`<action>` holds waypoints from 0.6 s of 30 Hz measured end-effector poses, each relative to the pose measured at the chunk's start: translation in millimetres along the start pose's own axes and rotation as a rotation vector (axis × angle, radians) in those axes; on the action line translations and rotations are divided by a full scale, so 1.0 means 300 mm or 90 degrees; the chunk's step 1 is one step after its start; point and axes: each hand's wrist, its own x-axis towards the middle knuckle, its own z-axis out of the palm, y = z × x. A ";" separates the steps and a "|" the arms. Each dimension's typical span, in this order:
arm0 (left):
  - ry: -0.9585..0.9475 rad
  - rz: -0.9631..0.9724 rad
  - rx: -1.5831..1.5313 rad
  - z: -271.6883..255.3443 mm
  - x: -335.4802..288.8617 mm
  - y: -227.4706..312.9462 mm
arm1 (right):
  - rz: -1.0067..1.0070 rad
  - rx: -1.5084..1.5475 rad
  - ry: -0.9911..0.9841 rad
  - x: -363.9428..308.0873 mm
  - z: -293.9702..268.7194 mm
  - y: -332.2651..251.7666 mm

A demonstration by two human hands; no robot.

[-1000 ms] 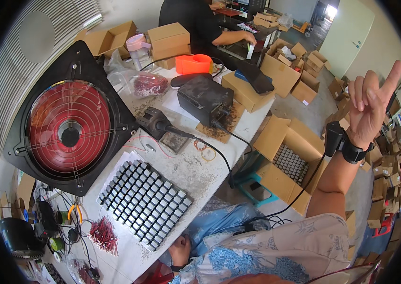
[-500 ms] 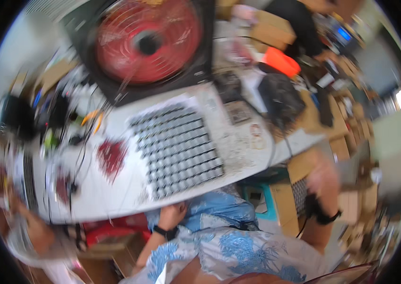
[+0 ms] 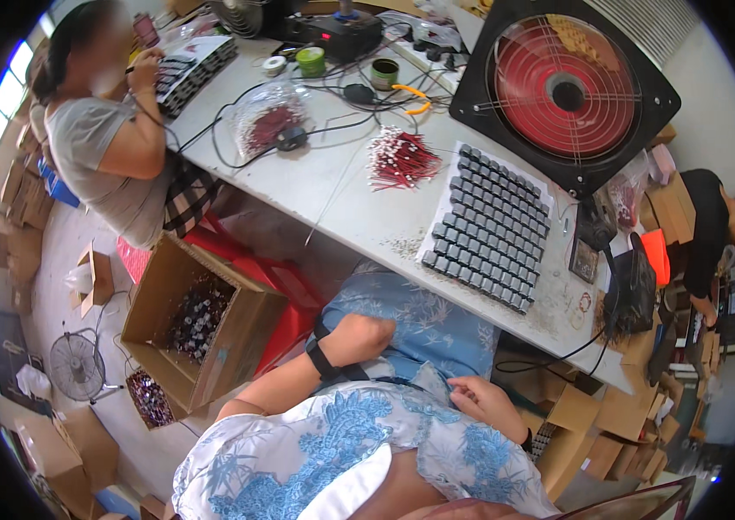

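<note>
My left hand [image 3: 365,338], a dark band on its wrist, rests as a closed fist on my blue patterned lap [image 3: 419,316]; whatever it may hold is hidden. Lower and to the right, my right hand [image 3: 484,404] lies against my clothing with its fingers loosely bent and apart, and nothing shows in it. On the table ahead, rows of small grey block-shaped parts [image 3: 493,225] stand on a white sheet [image 3: 431,245]. Left of them lies a pile of short red wires with white ends [image 3: 402,159]. Neither hand touches these.
Orange-handled pliers [image 3: 413,100], cables and a clear bag of red wires [image 3: 267,120] lie on the table [image 3: 337,165]. A large black-framed fan [image 3: 567,91] stands at the back right. A cardboard box of small parts [image 3: 202,321] sits at left. Co-workers [image 3: 116,147] are nearby.
My view has swung left, bringing a co-worker and the parts box into sight. My right hand has come from out at the right to my lap; the left stays a fist.
</note>
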 end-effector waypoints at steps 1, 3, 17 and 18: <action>0.007 -0.004 0.003 -0.019 -0.011 0.015 | -0.024 -0.006 -0.022 0.007 0.016 0.006; 0.008 -0.029 -0.014 -0.056 -0.032 0.043 | -0.044 -0.054 -0.027 0.010 0.033 -0.016; 0.690 0.478 -0.326 -0.647 -0.082 0.490 | -0.848 0.046 0.601 -0.199 -0.129 -0.434; 0.620 0.504 -0.296 -0.668 -0.077 0.481 | -0.966 0.012 0.577 -0.164 -0.167 -0.455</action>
